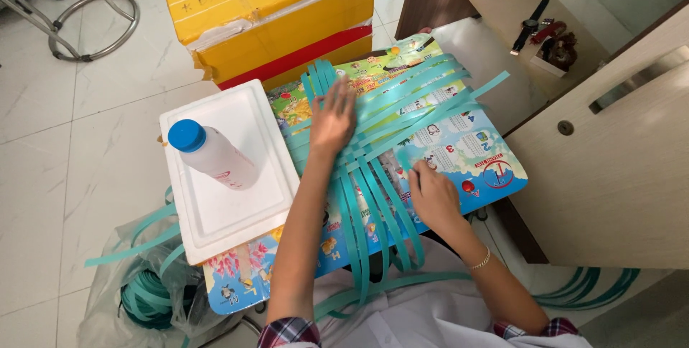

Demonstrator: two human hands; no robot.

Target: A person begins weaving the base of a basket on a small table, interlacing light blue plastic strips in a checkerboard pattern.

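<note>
A blue-capped white plastic bottle (213, 155) on a white foam lid (247, 115) blocks the left; the board's (495, 172) right corner lies bare.

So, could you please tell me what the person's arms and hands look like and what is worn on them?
Both forearms are bare. Plaid sleeve cuffs in red, dark blue and white sit near the elbows. The left hand wears nothing visible. The right hand has a thin metallic bracelet at the wrist.

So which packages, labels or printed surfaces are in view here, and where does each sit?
Yellow box: top centre on the floor, rectangular, red band, pale tape.
Printed board: under both hands, colourful pictures, blue edge.
White bottle: on the white foam lid at left, blue cap, small red marking.
Plastic bag: bottom left, clear, holding teal strips.
</note>
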